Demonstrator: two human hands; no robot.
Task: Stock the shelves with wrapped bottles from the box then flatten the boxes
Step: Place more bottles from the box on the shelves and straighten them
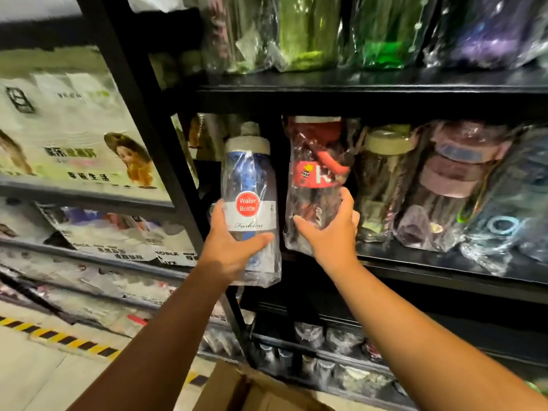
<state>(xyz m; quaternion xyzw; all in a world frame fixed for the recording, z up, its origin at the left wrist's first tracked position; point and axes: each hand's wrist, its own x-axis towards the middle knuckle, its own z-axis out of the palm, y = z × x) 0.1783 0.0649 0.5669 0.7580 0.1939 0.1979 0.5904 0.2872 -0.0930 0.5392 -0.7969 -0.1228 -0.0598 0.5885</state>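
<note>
My left hand (234,244) grips a wrapped blue bottle (249,179) with a beige cap and a red "Water Bottle" sticker, upright in front of the left end of the middle shelf (430,262). My right hand (332,232) holds the lower part of a wrapped red bottle (318,170), upright at that shelf's front edge. A corner of the open cardboard box (252,390) shows at the bottom centre, between my arms.
Several wrapped bottles (444,185) stand on the middle shelf to the right of the red one. Green and purple wrapped bottles (382,31) fill the upper shelf, and small items (326,336) sit on the lower one. A black rack post (142,120) rises on the left; hazard tape (59,336) marks the floor.
</note>
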